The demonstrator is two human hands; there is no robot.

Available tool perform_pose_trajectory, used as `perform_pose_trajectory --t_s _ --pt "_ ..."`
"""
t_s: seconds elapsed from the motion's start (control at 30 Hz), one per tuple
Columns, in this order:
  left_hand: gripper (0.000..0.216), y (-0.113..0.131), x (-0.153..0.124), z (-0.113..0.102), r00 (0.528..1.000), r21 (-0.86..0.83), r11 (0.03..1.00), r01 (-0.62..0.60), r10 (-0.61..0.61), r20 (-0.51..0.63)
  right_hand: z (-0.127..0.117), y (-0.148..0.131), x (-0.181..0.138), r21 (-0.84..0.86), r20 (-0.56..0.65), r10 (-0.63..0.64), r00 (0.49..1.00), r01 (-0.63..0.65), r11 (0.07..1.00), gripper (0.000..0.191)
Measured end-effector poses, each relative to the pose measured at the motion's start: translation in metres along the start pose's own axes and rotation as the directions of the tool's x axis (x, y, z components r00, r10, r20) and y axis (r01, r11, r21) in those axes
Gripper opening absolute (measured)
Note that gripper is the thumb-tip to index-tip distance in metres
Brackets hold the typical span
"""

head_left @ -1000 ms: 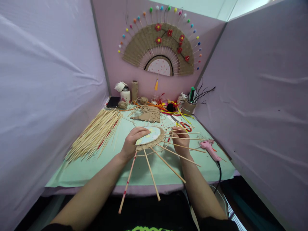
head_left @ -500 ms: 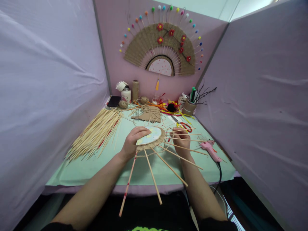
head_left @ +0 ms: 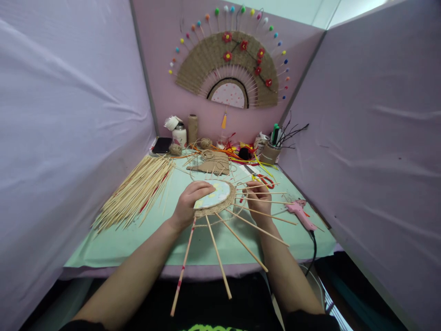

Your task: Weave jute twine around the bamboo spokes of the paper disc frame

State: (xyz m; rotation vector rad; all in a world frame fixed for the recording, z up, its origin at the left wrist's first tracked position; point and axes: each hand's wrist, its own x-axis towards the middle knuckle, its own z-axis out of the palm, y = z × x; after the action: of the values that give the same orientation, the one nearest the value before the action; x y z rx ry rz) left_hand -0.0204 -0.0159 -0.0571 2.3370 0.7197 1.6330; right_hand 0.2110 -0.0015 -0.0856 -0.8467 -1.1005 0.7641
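Both hands work at the middle of the bench. The left hand is closed on the half-made fan, with the thumb under its twine-wrapped rim and the fingers curled over the pale disc. The right hand is at 3 o'clock of that disc, its fingers bent in among the spokes. Whether they pinch a strand or a stick cannot be told.

By size, the bench's green cover comes first. The finished fan hangs on the wall at 12 o'clock. A heap of bare sticks lies at 10 o'clock of the left hand. A brown card piece lies just beyond the disc at 12 o'clock. The pink glue gun lies at 3 o'clock of the right hand, near it but not touching. Red-handled scissors lie at 1 o'clock.

Compared with a second ago, the left hand's grip is unchanged. The right hand has crept slightly toward 12 o'clock, and the spokes at 6 o'clock hang a little lower over the bench edge. This looks like a small turn of the piece, with work on the rim still under way.
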Motion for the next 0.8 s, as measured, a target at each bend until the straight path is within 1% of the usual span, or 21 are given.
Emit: perform_pose_trajectory --t_s 0.2,0.37,0.53,0.63,0.7,0.8 --pt "0.024 0.0008 -0.0002 -0.0011 1.0 0.051 0.998 0.023 -0.022 -0.022 -0.0007 0.0026 0.0011 -0.003 -0.016 0.03 0.999 -0.03 1.0 0.02" --pt "0.024 0.0012 -0.0007 -0.0005 1.0 0.06 0.998 0.0 0.0 -0.01 -0.0016 0.0027 0.0015 -0.035 -0.002 0.037 0.999 -0.037 0.999 0.021" --pt "0.024 0.0014 -0.0015 0.0001 0.999 0.093 0.995 0.018 -0.014 -0.045 -0.0011 0.0023 0.0008 0.001 -0.012 0.038 0.999 -0.038 0.999 0.021" --pt "0.024 0.0009 -0.0015 -0.0001 0.999 0.096 0.995 -0.001 0.006 -0.047 -0.002 0.0042 0.0028 0.001 -0.045 0.034 0.998 -0.034 0.999 0.021" --pt "0.025 0.001 -0.0013 -0.0006 0.999 0.093 0.996 -0.016 0.02 -0.047 -0.0033 0.0063 0.0053 0.001 -0.09 0.017 0.996 -0.017 1.0 0.02" --pt "0.027 0.0025 -0.0011 -0.002 0.997 0.096 0.995 -0.018 0.025 -0.067 -0.005 0.008 0.0087 0.036 -0.137 0.006 0.991 -0.001 0.999 0.016"
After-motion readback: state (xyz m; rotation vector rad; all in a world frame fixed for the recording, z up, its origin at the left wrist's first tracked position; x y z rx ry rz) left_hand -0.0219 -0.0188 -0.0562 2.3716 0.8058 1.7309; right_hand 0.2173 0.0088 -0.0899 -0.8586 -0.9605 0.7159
